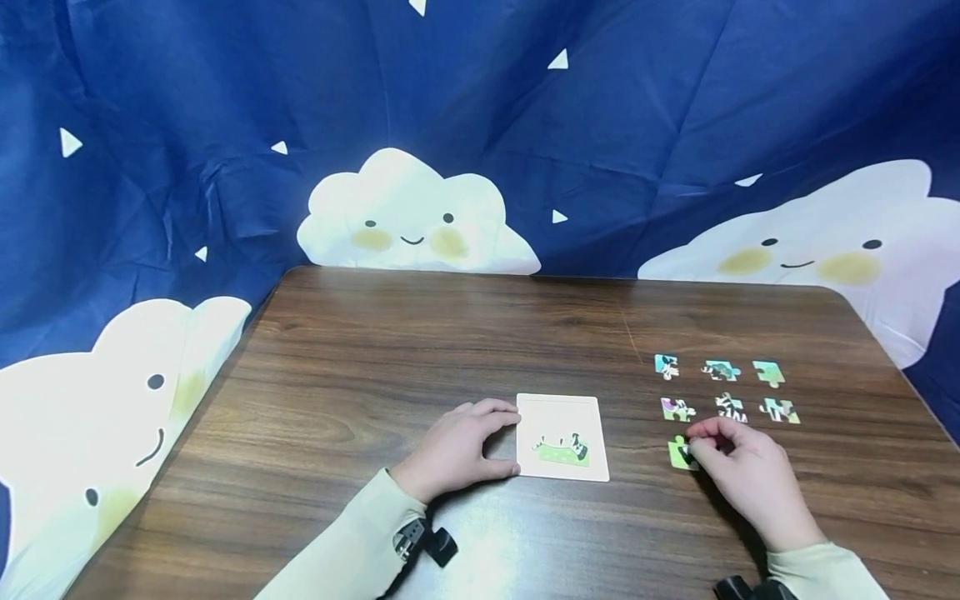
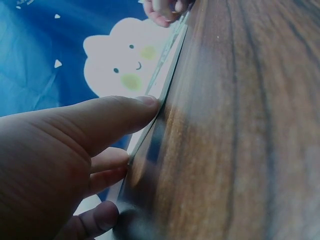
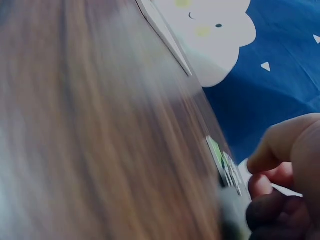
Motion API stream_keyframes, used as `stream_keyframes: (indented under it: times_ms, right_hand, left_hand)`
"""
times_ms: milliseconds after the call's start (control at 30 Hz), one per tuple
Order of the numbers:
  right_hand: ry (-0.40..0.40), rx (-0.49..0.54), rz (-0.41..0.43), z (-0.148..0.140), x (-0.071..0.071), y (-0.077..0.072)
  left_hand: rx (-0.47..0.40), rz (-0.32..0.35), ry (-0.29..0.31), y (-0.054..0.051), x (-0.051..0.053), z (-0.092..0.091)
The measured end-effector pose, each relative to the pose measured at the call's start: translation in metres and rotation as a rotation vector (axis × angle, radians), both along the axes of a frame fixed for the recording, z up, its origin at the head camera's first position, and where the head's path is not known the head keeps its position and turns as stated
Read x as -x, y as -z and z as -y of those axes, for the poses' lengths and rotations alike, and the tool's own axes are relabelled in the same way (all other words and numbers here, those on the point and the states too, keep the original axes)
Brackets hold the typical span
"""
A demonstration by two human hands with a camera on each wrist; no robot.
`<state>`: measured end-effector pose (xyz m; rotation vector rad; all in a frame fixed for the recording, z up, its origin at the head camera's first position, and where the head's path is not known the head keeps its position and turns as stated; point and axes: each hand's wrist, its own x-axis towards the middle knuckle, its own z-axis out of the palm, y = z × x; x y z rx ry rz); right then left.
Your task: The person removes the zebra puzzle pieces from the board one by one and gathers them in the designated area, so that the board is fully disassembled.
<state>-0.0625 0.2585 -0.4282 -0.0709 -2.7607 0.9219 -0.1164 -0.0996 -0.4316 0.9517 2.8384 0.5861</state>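
A square white puzzle board point(image 1: 557, 417) with a small panda picture on a green patch lies flat on the table. My left hand point(image 1: 461, 442) rests at its left side, thumb and fingertips spread along the edge; in the left wrist view the thumb point(image 2: 125, 117) touches that edge. To the right of the board lies a green puzzle piece point(image 1: 678, 454) with a dark patch. My right hand point(image 1: 746, 471) hovers at its right edge, thumb and index finger bent and partly covering it. In the right wrist view nothing shows between the fingers point(image 3: 270, 145).
Several other puzzle pieces point(image 1: 722, 371) lie in two rows beyond the right hand. The brown wooden table point(image 1: 360, 350) ends at a blue curtain point(image 1: 480, 92) with white clouds. Dark wrist devices point(image 1: 427, 540) are strapped on both sleeves.
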Motion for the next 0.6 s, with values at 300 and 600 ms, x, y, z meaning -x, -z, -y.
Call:
stream_keyframes:
  times_ms: [300,600]
  right_hand:
    - [-0.013,0.13,-0.169,0.025,-0.004,0.0]
    - [-0.149,0.071,-0.228,0.056,-0.003,0.003]
  left_hand:
    - [-0.007,-0.003,0.005,0.001,0.0,0.0]
    - [0.0,0.009,-0.002,-0.001,-0.001,0.0]
